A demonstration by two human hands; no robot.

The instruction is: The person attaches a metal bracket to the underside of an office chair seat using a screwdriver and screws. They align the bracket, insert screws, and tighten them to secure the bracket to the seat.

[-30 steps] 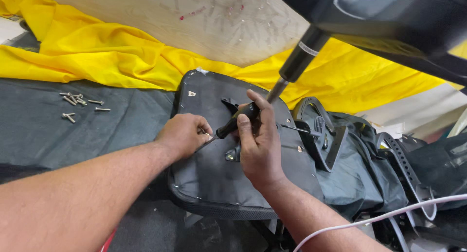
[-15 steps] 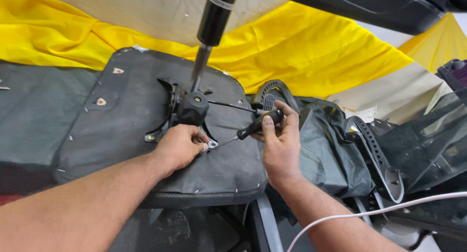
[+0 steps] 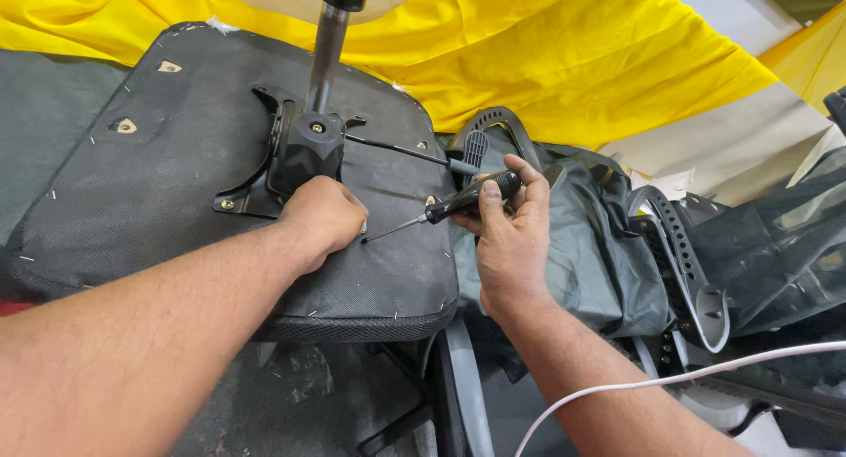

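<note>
Two bare hands work over an upturned black fabric-covered office chair seat (image 3: 176, 184) that lies underside up on a dark surface, in front of bright yellow cloth (image 3: 564, 60). Its black metal tilt mechanism (image 3: 304, 153) is bolted at the middle, with a chrome gas-lift column (image 3: 328, 43) rising from it. Left hand (image 3: 322, 215) is closed into a loose fist, resting on the seat just below the mechanism; whether it pinches anything small is hidden. Right hand (image 3: 507, 232) grips a black-handled screwdriver (image 3: 445, 208), fingers wrapped round the handle, its thin shaft slanting down-left so the tip sits right beside the left hand's knuckles. Right of the seat lie a dark plastic bag (image 3: 590, 245) and a grey curved plastic armrest bracket with holes (image 3: 683, 254). A white cable (image 3: 670, 382) crosses the lower right. Seat looks bulky and stiff, padded at the rim, probably best steadied by its edge or the metal plate; the screwdriver looks light and rigid.
</note>
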